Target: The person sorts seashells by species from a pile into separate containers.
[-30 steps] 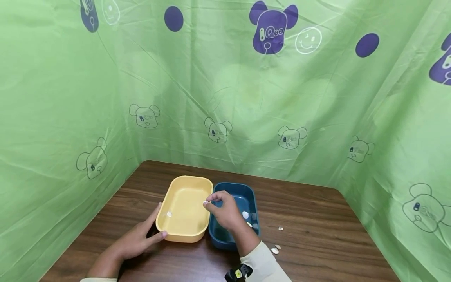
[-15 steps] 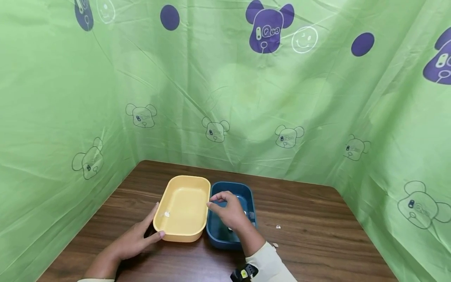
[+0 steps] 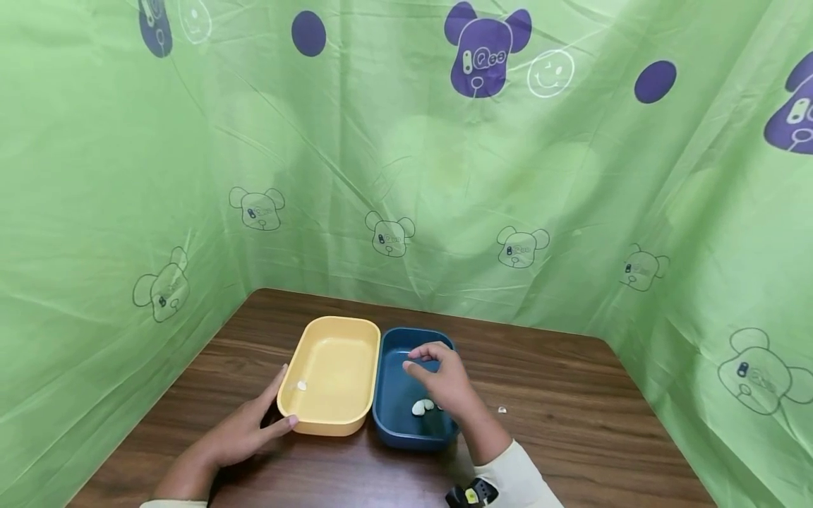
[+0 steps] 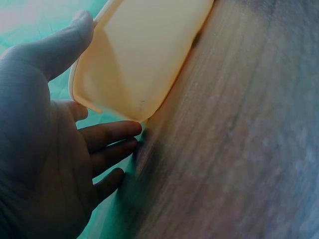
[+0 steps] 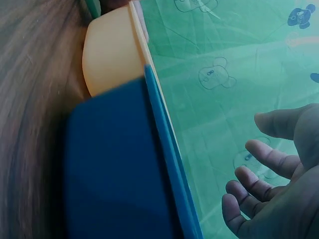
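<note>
My left hand rests at the near left corner of a yellow bin, thumb on the rim and fingers along its side. A small white shell-like piece lies inside that bin. Over the blue bin, just to the right, hovers my right hand. Its fingers are loosely bent, thumb apart from them, and nothing shows between them in the right wrist view. Below it, pale shell-like pieces lie on the blue bin's floor, partly hidden by the hand.
Another small pale piece lies on the brown wooden table right of the blue bin. Green printed curtain surrounds the table's back and sides. The two bins stand side by side.
My right hand has moved right, from the yellow bin's right rim to above the blue bin. The white piece it pinched a second ago no longer shows in its fingers. My left hand stays put.
</note>
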Motion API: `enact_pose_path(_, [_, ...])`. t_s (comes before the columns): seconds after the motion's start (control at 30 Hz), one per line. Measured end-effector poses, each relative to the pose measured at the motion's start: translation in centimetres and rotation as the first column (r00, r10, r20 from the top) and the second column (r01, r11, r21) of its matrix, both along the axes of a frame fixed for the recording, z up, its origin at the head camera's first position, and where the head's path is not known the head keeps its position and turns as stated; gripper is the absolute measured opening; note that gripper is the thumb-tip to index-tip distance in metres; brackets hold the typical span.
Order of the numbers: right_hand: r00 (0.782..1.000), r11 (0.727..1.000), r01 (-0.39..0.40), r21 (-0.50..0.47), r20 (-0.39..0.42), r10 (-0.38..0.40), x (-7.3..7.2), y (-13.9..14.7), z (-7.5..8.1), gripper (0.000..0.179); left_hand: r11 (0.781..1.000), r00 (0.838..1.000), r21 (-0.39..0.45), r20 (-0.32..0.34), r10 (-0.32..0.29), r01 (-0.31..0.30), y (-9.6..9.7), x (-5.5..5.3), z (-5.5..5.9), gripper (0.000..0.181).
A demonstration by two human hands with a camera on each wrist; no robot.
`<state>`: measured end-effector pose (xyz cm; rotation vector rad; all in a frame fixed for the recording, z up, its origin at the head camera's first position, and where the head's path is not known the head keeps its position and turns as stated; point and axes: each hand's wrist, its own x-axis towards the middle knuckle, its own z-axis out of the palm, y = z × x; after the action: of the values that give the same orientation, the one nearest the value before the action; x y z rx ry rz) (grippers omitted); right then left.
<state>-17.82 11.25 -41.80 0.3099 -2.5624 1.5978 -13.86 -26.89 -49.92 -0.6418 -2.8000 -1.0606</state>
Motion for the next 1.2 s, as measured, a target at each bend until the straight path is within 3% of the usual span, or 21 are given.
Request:
enact_pose_path(0.33, [0.997,0.997,0.076,0.002,-0.021,-0.076,0.7,3.1,-0.1,0.005,1.0,1.0,-0.001,0.005,-0.002,0.002,0.1,-0.1,-0.1,0.1])
enact_pose_path(0.57, [0.994,0.995,0.101,0.012,-0.033,-0.101,1.6,4.9,-0.5,0.008,1.0,1.0,-0.005,0.008,0.0,0.0,0.1,-0.1,-0.1,0.101])
enact_pose_path(1.2, [0.988,0.989,0.139,0.049,0.061,-0.142,3.3,12.4,-2.4,0.013,1.0,1.0,-0.001,-0.001,-0.003,0.003,0.2,0.0,-0.1,0.1])
